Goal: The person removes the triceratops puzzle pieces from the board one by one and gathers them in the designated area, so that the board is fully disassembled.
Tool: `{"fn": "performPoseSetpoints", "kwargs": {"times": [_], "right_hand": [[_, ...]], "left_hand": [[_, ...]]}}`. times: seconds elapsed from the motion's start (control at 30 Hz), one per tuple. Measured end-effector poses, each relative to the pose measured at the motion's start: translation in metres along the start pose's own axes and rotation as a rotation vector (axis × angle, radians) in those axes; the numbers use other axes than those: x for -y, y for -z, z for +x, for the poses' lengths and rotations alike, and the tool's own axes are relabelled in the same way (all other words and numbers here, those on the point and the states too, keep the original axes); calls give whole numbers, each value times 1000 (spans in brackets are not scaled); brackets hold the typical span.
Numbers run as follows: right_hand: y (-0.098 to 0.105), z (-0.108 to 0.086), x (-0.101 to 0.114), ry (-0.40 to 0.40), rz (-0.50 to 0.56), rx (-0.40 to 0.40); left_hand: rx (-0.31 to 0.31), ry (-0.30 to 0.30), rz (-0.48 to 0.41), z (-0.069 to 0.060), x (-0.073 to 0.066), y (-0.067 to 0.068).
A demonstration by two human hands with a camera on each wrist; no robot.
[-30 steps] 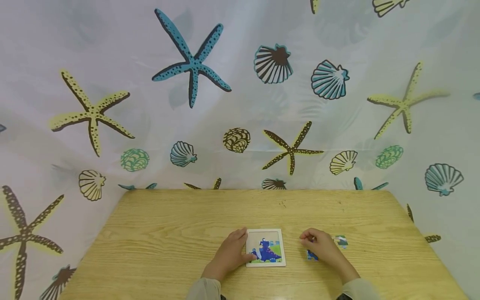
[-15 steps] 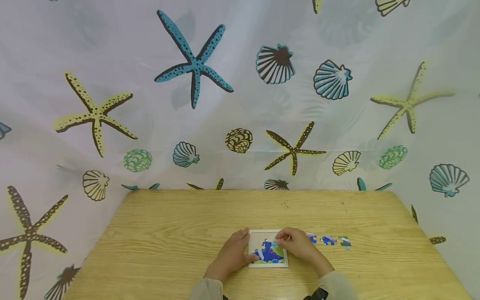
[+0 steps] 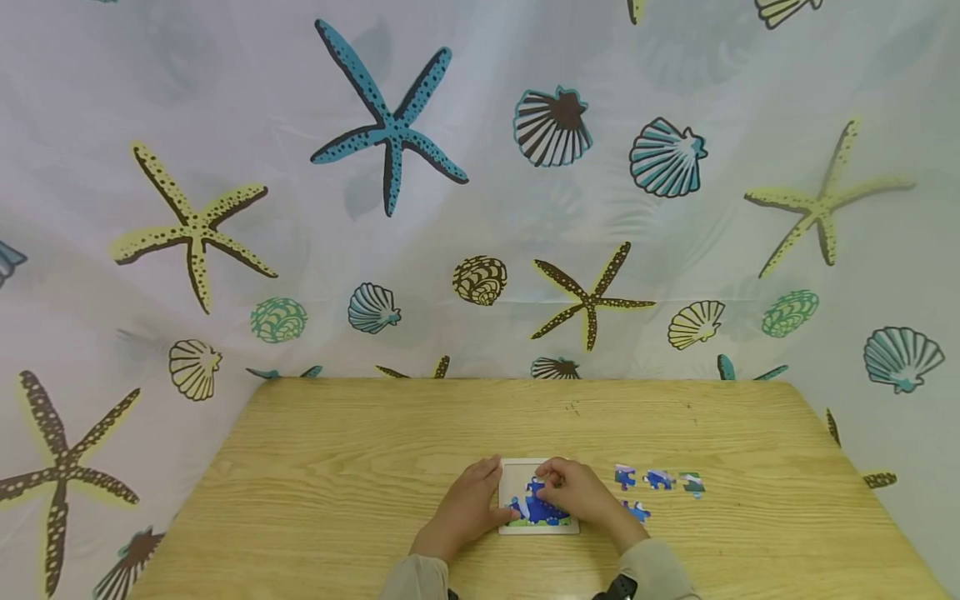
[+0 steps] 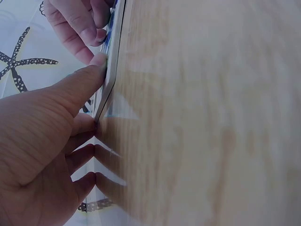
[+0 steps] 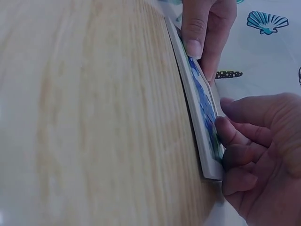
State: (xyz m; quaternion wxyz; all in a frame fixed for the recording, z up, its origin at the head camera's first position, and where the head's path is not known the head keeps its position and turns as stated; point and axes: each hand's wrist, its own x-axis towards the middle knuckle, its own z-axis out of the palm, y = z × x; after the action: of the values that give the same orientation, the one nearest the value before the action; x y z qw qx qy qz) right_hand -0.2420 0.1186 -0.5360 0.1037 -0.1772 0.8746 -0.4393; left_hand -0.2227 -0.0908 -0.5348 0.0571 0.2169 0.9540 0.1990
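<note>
A square puzzle board (image 3: 538, 462) with a pale frame lies on the table, its lower part filled with a blue picture on green. My left hand (image 3: 467, 510) holds its left edge, thumb laid over the frame and the other fingers along the side. My right hand (image 3: 581, 492) is over the board's right half with bent fingers. In the right wrist view the fingertips (image 5: 224, 129) touch the puzzle's face near the frame. Whether a piece lies between them is hidden. The upper left of the board shows bare backing.
Several loose jigsaw pieces lie right of the board: a blue and pink one (image 3: 625, 477), a blue one (image 3: 658, 480), a green one (image 3: 692, 483) and a lower blue one (image 3: 637, 512). Behind the wooden table (image 3: 375, 433) hangs a seashell-print curtain (image 3: 480, 208).
My right hand has moved left from the loose pieces onto the board, then slightly further left and down. The pieces it covered are now visible. My left hand stays on the frame.
</note>
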Motion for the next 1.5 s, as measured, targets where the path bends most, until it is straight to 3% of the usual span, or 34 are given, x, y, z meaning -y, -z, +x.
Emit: {"fn": "performPoseSetpoints", "kwargs": {"times": [0.3, 0.5, 1.5], "right_hand": [[-1, 1, 6, 43, -73, 21], [-2, 4, 8, 26, -120, 39], [-5, -4, 8, -1, -100, -20]], "left_hand": [[-5, -5, 15, 2, 2, 0], [-1, 3, 21, 3, 4, -2], [1, 13, 23, 3, 1, -4]]}}
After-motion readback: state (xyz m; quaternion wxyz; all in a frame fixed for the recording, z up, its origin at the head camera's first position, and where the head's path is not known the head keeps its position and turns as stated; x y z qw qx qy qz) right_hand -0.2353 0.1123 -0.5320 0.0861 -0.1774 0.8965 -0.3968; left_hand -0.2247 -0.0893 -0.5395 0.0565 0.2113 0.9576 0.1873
